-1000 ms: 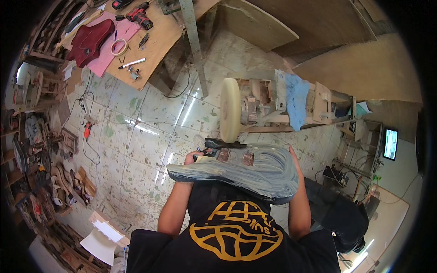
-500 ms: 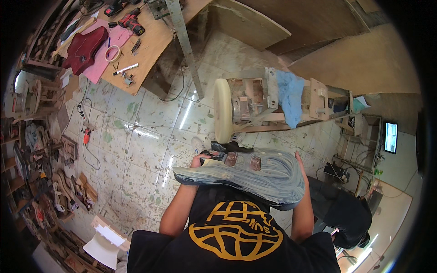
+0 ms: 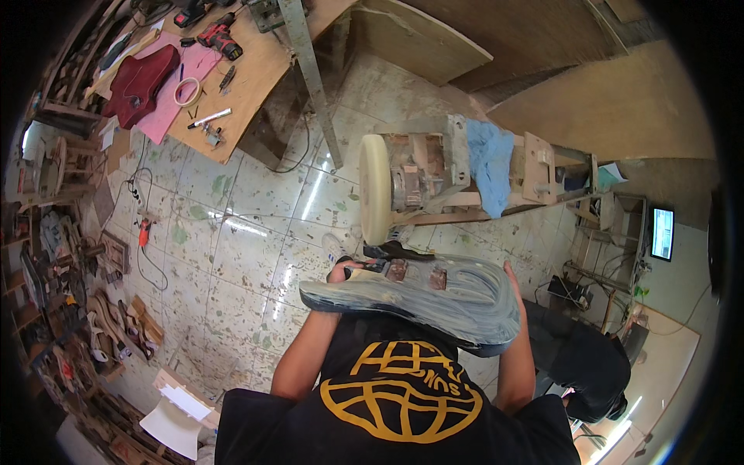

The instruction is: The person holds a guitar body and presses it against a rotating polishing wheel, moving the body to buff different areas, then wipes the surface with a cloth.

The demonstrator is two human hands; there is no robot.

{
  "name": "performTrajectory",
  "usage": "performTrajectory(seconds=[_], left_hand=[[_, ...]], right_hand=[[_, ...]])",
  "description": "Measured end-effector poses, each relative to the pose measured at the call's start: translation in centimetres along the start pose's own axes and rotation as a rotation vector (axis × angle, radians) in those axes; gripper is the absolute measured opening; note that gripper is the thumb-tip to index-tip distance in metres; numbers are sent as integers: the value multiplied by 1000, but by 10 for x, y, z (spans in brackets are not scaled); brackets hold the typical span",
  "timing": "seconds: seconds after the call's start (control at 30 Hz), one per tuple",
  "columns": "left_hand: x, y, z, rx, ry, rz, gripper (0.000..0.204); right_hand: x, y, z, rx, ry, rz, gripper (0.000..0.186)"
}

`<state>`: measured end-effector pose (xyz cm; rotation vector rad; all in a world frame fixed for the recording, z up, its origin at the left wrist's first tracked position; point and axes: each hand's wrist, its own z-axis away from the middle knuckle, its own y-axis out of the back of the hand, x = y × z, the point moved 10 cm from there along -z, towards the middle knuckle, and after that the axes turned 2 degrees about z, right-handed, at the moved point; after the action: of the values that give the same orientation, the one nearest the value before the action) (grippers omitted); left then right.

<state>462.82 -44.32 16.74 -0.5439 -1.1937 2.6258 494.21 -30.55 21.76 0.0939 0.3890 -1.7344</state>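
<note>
A dark electric guitar body (image 3: 418, 298) lies across both hands in front of my chest, its upper face smeared with whitish streaks. Two brownish square patches sit near its far edge. My left hand (image 3: 341, 271) grips it at the left end, fingers curled over the far side. Against the rounded right end, my right hand (image 3: 514, 287) holds the edge, most of its fingers hidden beneath. Just beyond the body stands a pale buffing wheel (image 3: 375, 190) on a motor (image 3: 407, 186); the dark horn at the body's far edge reaches close under the wheel, and I cannot tell whether they touch.
A wooden stand draped with a blue cloth (image 3: 488, 167) carries the motor. At the far left, a workbench (image 3: 256, 93) holds a red guitar body (image 3: 143, 81), a drill (image 3: 221, 37) and tape (image 3: 187, 91). Another person (image 3: 593, 368) bends at the right. An orange-handled tool (image 3: 144, 231) lies on the floor.
The guitar body has shifted slightly to the right, with both hands still on it. The wheel and bench sit slightly further left in the picture.
</note>
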Motion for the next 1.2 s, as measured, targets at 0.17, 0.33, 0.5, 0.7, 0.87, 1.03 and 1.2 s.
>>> performTrajectory(seconds=[0.17, 0.33, 0.5, 0.7, 0.87, 1.03, 1.2], left_hand=[[20, 27, 2, 68, -20, -11, 40], [36, 32, 15, 124, -62, 23, 39], [50, 38, 29, 146, -101, 53, 38], [65, 51, 39, 95, -134, 5, 43], [67, 51, 50, 94, -132, 1, 44], [55, 19, 65, 143, -151, 12, 41], [36, -2, 60, 116, -82, 23, 45]], right_hand=[[7, -42, -4, -53, -25, 37, 70], [15, -58, -17, 11, -24, 53, 68], [23, -70, -39, -36, -52, 53, 68], [30, -93, -47, -150, -73, 29, 67], [27, -88, -48, -108, -54, 51, 66], [17, -98, -15, -67, -6, 90, 66], [7, -117, 38, 16, 0, 98, 65]])
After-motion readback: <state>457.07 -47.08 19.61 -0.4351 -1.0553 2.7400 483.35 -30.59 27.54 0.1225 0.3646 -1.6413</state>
